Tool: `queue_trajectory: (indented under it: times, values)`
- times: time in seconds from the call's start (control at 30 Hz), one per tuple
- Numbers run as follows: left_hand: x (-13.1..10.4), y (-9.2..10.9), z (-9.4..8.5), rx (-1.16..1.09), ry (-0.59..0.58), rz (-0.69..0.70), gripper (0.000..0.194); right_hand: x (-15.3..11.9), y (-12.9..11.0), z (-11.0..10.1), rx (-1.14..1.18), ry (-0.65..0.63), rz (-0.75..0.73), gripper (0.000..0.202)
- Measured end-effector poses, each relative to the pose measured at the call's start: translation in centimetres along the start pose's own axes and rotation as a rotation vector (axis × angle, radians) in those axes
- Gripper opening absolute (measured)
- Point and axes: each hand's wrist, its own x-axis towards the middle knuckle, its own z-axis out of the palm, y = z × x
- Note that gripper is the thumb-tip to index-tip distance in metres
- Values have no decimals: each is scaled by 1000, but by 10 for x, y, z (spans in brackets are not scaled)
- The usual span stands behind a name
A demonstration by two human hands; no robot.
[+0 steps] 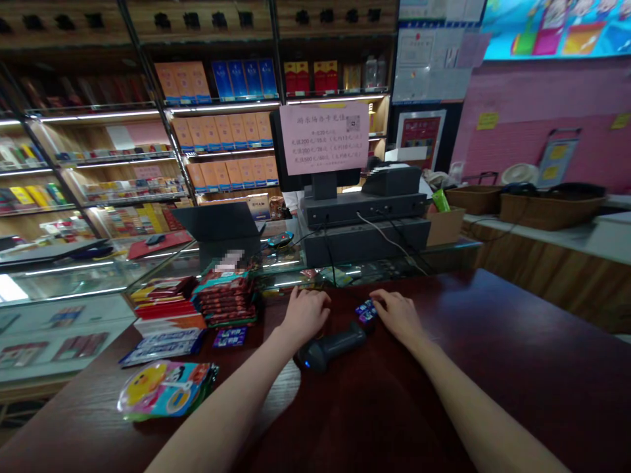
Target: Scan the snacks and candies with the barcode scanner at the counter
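My left hand [309,311] rests low over the dark red table, fingers loosely bent and a little apart, with nothing visible in it. Just below it lies a black barcode scanner [335,348] with a small blue light, its handle pointing right. My right hand [398,314] has its thumb and fingertips at the right edge of a small purple-and-blue packet [365,311], seemingly pinching it. A similar purple packet [229,337] lies left of my left forearm. Beside that one are a stack of brown-red snack packs [227,299], blue-white packs [165,345] and a colourful duck-print bag [165,389].
Red and yellow packs [165,299] are piled at the left. Beyond the table, a glass counter [280,259] carries a dark cash-register terminal [365,217] with a pink sign [323,138], and cables hang from it. A cardboard box [446,226] stands right of the terminal. Stocked shelves line the back.
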Motion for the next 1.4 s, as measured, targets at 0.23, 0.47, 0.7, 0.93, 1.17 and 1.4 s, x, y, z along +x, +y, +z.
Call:
queue_trajectory:
  times: [0.23, 0.47, 0.7, 0.93, 1.17, 1.4]
  values:
    - [24, 18, 15, 13, -52, 88, 23, 4, 10, 7, 99, -24, -24, 32]
    - [54, 33, 32, -18, -133, 218, 32, 9, 23, 15, 188, -130, -100, 57]
    - [77, 41, 51, -62, -211, 334, 48, 7, 28, 14, 104, -143, -117, 57]
    - [83, 41, 55, -66, -231, 336, 46, 9, 37, 8, 23, -121, -54, 48]
    - [82, 44, 50, -58, -228, 301, 42, 10, 46, 0, 21, -114, 20, 42]
    - [85, 45, 52, -101, -193, 258, 43, 12, 44, -4, 100, -72, 45, 39]
